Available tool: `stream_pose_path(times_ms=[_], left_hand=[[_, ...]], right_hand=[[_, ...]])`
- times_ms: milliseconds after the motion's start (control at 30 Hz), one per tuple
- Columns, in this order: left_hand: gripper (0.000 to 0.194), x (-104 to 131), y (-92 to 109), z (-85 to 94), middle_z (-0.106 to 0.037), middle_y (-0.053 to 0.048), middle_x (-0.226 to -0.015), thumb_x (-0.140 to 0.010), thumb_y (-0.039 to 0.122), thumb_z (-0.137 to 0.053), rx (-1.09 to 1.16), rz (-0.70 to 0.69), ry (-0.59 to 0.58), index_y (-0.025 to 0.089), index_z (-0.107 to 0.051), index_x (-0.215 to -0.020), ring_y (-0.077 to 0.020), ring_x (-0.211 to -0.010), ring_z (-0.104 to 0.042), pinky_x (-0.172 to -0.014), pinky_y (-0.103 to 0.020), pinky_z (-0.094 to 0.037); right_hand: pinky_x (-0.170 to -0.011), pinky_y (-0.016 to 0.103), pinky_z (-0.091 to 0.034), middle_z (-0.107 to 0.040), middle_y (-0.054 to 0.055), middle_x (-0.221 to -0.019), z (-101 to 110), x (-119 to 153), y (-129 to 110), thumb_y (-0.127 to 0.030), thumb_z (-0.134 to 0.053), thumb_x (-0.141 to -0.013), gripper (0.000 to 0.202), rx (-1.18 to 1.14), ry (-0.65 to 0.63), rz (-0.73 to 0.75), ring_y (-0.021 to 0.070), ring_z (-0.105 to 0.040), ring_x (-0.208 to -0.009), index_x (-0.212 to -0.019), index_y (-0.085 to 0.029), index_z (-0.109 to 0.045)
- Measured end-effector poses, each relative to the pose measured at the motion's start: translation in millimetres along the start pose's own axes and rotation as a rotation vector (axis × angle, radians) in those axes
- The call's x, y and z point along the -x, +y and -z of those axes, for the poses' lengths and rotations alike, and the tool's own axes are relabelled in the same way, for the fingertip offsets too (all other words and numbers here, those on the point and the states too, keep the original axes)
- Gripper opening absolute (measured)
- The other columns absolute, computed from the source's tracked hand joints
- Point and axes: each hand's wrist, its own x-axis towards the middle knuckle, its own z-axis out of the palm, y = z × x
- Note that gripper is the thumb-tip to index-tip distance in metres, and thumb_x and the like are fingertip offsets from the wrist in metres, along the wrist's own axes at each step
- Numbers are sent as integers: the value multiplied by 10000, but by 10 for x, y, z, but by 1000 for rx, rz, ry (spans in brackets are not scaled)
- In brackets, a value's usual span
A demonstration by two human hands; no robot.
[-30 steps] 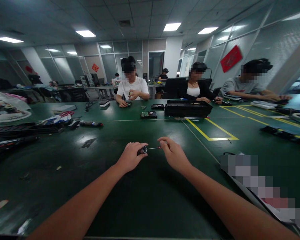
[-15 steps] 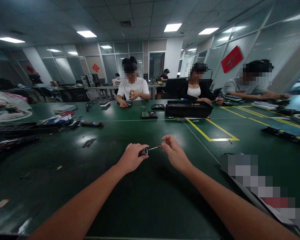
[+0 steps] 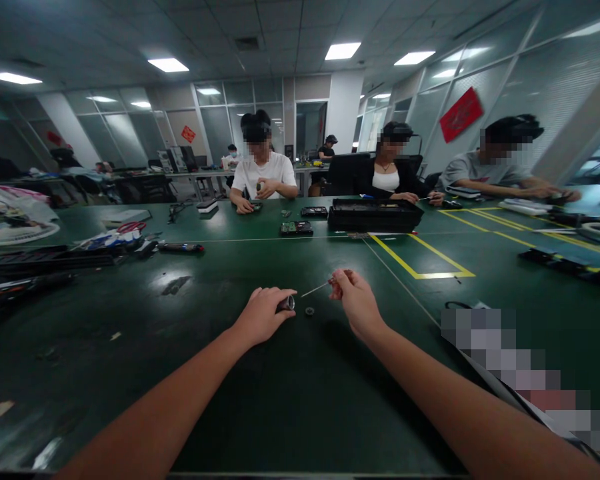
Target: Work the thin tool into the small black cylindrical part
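Observation:
My left hand [image 3: 261,317] is wrapped round a short dark cylinder [image 3: 287,303] with a silvery, hollow-looking end turned to the right. Most of the cylinder is hidden by the fingers. In my right hand [image 3: 353,298] is a thin screwdriver [image 3: 316,289], pinched by its handle, its shaft pointing left and slightly down. The tip is apart from the cylinder, a short way to its right. On the green table between both hands lies a small dark round piece [image 3: 309,311].
Open circuit-board device [image 3: 296,228] and a long black tray [image 3: 375,217] stand farther back. A dark pen-shaped tool [image 3: 181,247] and tangled tools lie left. Yellow tape [image 3: 445,275] marks the right. Several co-workers sit across the table.
My right hand has moved slightly right, drawing the screwdriver out from the cylinder's end. A small dark round piece now shows on the table below. My left hand keeps its hold.

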Motion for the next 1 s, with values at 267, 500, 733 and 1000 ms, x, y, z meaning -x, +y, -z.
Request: stream_pose_path(times_ms=[267,500,733,1000], left_hand=[[275,6,73,13,-620,-65,-1136,-884,321,-602,200,62,26,219,-607,-1139,-237,-1018,-587,-871,-381,-477],[465,-92,228,-54,-616,-86,-1219,-872,336,-607,134,72,-114,257,-506,-1319,-268,-1077,-606,-852,-377,-489],[380,-352,441,-152,-668,-94,-1090,-867,455,-597,-132,-8,-201,233,-620,-1175,-288,-956,-629,-743,-374,-477],[269,-361,419,-139,-675,-85,-993,-870,417,-589,-90,-42,-203,207,-652,-1025,-248,-873,-631,-684,-329,-450]], right_hand=[[-659,338,-470,-581,11,-752,65,31,-100,-493,-510,-907,274,147,46,169,187,-567,-713,-916,-231,-589],[-659,329,-438,-562,-1,-731,58,62,-161,-479,-488,-927,261,185,74,275,178,-545,-688,-910,-233,-574],[-635,317,-431,-554,-10,-699,74,30,-141,-494,-497,-921,273,162,85,293,170,-533,-657,-900,-233,-572],[-622,312,-443,-558,-4,-708,63,61,-189,-473,-493,-924,252,158,79,284,169,-536,-656,-893,-233,-563]])
